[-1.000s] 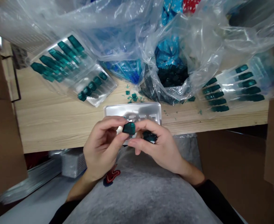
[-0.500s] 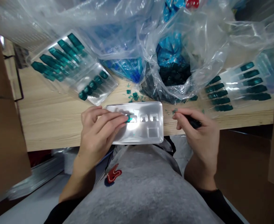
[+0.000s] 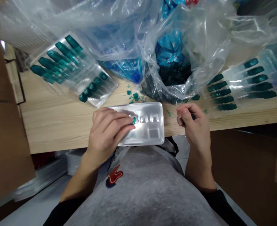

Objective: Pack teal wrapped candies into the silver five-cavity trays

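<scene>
Nearest: grey garment (image 3: 143, 191) with a red stitched patch (image 3: 114, 174); brown cardboard (image 3: 237, 182) low on the right.

Left hand (image 3: 107, 128) over the clear tray (image 3: 150, 108), thumb and fingers pinching a small green piece (image 3: 134, 120) at the row of square recesses. Whether the piece is seated, cannot tell; fingers cover it in part.

Right hand (image 3: 193, 125) just off the tray's right end, fingers curled around dark green material (image 3: 192, 117); one piece or several, cannot tell.

Tray lies flat at the front edge of the pale wood desk (image 3: 55, 125). Beyond it, green scraps (image 3: 135, 96) scattered on the wood.

Farther left: open clear pack (image 3: 102, 91), green pieces set in rows in both halves. Farther right: second clear pack (image 3: 237, 83), two columns of green pieces.

Between the packs: open plastic bag (image 3: 206, 56), dark green pieces (image 3: 174, 73) heaped inside, blue wrapping (image 3: 168, 45) behind them.
</scene>
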Tool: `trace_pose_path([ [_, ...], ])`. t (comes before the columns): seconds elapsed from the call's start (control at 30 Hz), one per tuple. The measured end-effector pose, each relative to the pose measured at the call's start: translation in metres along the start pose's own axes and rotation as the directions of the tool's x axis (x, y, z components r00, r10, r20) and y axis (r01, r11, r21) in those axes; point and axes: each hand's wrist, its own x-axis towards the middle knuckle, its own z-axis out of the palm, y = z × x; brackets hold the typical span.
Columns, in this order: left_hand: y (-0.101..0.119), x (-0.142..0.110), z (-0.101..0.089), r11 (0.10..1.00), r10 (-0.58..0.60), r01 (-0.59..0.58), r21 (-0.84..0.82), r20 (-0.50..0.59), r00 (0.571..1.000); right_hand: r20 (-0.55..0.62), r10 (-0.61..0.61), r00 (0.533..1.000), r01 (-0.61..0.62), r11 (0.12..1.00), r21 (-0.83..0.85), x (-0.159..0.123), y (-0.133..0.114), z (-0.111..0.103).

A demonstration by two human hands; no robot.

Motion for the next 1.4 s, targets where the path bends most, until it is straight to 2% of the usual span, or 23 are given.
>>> trace_pose_path([
  [0.17,-0.006,-0.003,0.0,0.99,0.0,0.004,0.144,-0.027,1.0,0.007,0.002,1.0,-0.002,1.0,0.015,-0.001,0.0,-0.001],
  [0.37,0.0,-0.002,0.0,0.998,0.049,-0.048,0.034,-0.001,0.999,0.034,0.012,0.999,-0.013,1.0,0.02,-0.001,-0.004,0.002],
  [0.47,0.001,-0.003,0.003,1.0,0.028,-0.028,0.009,0.018,0.999,0.035,0.026,0.999,-0.027,0.999,0.038,-0.001,-0.003,0.004],
  [0.57,-0.001,-0.007,0.007,0.998,-0.058,0.057,0.021,0.02,0.998,0.047,0.123,0.991,-0.129,0.979,0.16,0.0,-0.006,0.004],
  [0.7,-0.004,-0.01,0.008,0.992,-0.089,0.089,0.093,-0.005,0.996,0.229,0.316,0.921,-0.383,0.845,0.373,0.001,-0.019,0.001],
  [0.8,-0.004,-0.007,0.004,0.995,-0.099,0.096,0.04,0.055,0.994,0.361,0.278,0.89,-0.423,0.798,0.43,-0.004,-0.031,0.002],
  [0.87,0.001,-0.004,0.001,0.99,-0.13,0.133,-0.051,0.065,0.989,0.395,0.173,0.902,-0.358,0.811,0.463,-0.011,-0.036,0.007],
  [0.93,0.01,0.001,0.0,0.973,-0.173,0.174,-0.153,0.023,0.985,0.412,0.09,0.907,-0.285,0.851,0.442,-0.018,-0.04,0.013],
  [1.03,0.028,0.012,0.001,0.935,-0.194,0.176,-0.307,-0.029,0.981,0.444,0.018,0.896,-0.177,0.931,0.319,-0.028,-0.044,0.024],
  [1.1,0.038,0.02,0.002,0.92,-0.18,0.164,-0.355,-0.014,0.984,0.444,-0.032,0.895,-0.087,0.966,0.245,-0.033,-0.046,0.03],
  [1.17,0.044,0.026,0.002,0.925,-0.168,0.167,-0.342,0.025,0.985,0.388,-0.104,0.916,0.04,0.985,0.168,-0.037,-0.048,0.034],
  [1.27,0.045,0.029,0.001,0.93,-0.176,0.186,-0.319,0.058,0.983,0.251,-0.252,0.935,0.261,0.965,-0.004,-0.042,-0.049,0.035],
  [1.33,0.043,0.028,0.0,0.903,-0.185,0.2,-0.381,0.075,0.98,0.242,-0.356,0.903,0.387,0.917,-0.098,-0.042,-0.049,0.034],
  [1.4,0.04,0.025,0.0,0.863,-0.187,0.21,-0.46,0.095,0.978,0.314,-0.428,0.847,0.491,0.858,-0.154,-0.041,-0.05,0.032],
])
